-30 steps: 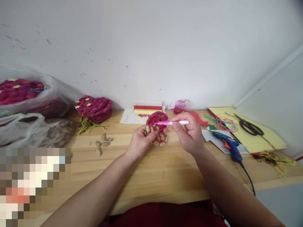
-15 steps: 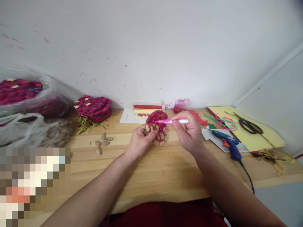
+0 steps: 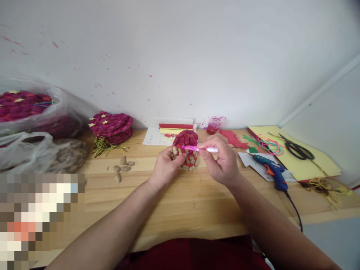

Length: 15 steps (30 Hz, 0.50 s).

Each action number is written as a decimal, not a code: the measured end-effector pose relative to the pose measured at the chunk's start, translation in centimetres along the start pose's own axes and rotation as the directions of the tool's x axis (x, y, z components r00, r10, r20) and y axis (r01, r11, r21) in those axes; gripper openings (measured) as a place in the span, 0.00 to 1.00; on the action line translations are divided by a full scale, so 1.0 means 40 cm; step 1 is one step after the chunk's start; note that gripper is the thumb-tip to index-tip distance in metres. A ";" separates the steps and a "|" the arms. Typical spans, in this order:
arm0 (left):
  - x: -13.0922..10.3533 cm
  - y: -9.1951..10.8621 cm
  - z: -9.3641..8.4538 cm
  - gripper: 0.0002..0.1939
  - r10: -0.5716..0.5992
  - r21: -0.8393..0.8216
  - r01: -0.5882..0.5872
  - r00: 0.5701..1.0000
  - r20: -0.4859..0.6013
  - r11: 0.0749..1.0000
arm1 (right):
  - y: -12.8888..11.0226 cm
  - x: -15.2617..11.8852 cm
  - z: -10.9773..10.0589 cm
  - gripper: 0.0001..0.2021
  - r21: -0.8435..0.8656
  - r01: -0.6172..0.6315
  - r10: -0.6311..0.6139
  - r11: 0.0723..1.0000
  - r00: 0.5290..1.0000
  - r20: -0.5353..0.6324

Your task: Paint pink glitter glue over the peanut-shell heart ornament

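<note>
My left hand (image 3: 166, 167) grips the lower left edge of a round red disc covered with peanuts (image 3: 189, 139), thumb on its face. The upper peanuts are coated magenta; those along the bottom are still tan. In my right hand (image 3: 221, 159) is a paintbrush (image 3: 194, 148), white at the handle end and magenta toward the tip. Its tip touches or lies just over the middle left of the disc. Behind the right hand, a clear cup of magenta paint (image 3: 213, 127) stands by the wall.
Several loose peanuts (image 3: 121, 168) lie left of my hands. A stack of magenta peanut discs (image 3: 114, 125) and plastic bags (image 3: 60, 99) stand farther left. At right are a blue glue gun (image 3: 274, 170) with a cord, black scissors (image 3: 299, 150), yellow sheets (image 3: 317, 161) and red paper (image 3: 232, 138).
My right hand and the brush have moved slightly left and down across the disc. The left hand keeps its hold on the disc.
</note>
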<state>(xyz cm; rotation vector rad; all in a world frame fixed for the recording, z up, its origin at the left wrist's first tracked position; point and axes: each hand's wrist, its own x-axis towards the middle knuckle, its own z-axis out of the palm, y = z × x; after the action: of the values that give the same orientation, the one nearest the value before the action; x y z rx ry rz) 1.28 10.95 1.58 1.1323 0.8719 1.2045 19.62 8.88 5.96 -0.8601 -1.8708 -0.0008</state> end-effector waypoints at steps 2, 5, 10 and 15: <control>0.000 0.000 0.000 0.13 0.003 -0.004 -0.003 1.000 0.010 1.000 | -0.003 0.000 -0.001 0.02 -0.007 0.011 -0.011 1.000 1.000 0.003; -0.001 0.002 -0.001 0.13 0.013 0.044 -0.014 1.000 0.022 0.999 | -0.009 0.000 0.000 0.03 -0.054 0.052 -0.051 0.997 0.999 0.017; -0.008 0.008 -0.002 0.10 0.040 0.133 -0.044 0.999 0.030 0.990 | -0.023 0.001 -0.004 0.03 -0.149 0.119 -0.108 0.982 0.991 0.082; -0.009 0.012 -0.003 0.10 0.043 0.155 -0.050 0.998 0.047 0.987 | -0.023 0.003 -0.009 0.04 -0.137 0.116 -0.111 0.984 0.993 0.048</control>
<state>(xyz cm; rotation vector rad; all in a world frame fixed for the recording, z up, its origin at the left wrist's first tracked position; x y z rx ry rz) 1.01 10.62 1.99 1.3065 0.9229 1.1603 19.37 8.12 6.59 -0.8523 -1.9730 -0.1887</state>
